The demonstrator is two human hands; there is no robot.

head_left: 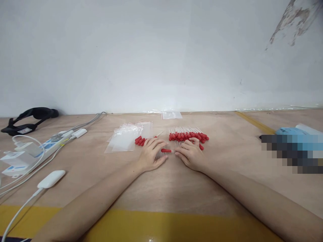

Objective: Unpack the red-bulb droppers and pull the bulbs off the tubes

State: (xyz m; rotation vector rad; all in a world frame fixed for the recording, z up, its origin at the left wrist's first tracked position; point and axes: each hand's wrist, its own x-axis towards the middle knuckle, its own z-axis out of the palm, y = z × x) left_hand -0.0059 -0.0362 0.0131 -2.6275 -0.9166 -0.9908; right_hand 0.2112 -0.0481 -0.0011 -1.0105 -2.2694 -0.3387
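Head view. The left hand [151, 154] lies palm-down on the table [176, 188], fingers spread and bent, resting over a small cluster of red-bulbed droppers [139, 140]; whether anything is held under the palm cannot be told. The right hand [190, 154] is set close beside it, fingers curled together, and a single dropper [167, 150] lies between the two hands, its clear stem pinched at the right fingertips. A larger row of droppers [188, 135] is laid just behind the right hand, bulbs toward the person.

In judgement, the single dropper is best kept level and gripped on the stem, not the bulb, and the stems kept parallel so that none is bent.

Clear zip bags [126, 139] are lying left of the small cluster. The surface is bare plywood with a yellow strip at the near edge. A power strip [49, 145] with white cables is noted far left, a black strap [30, 117] behind it. The wall is plain white, with peeling paint at upper right.
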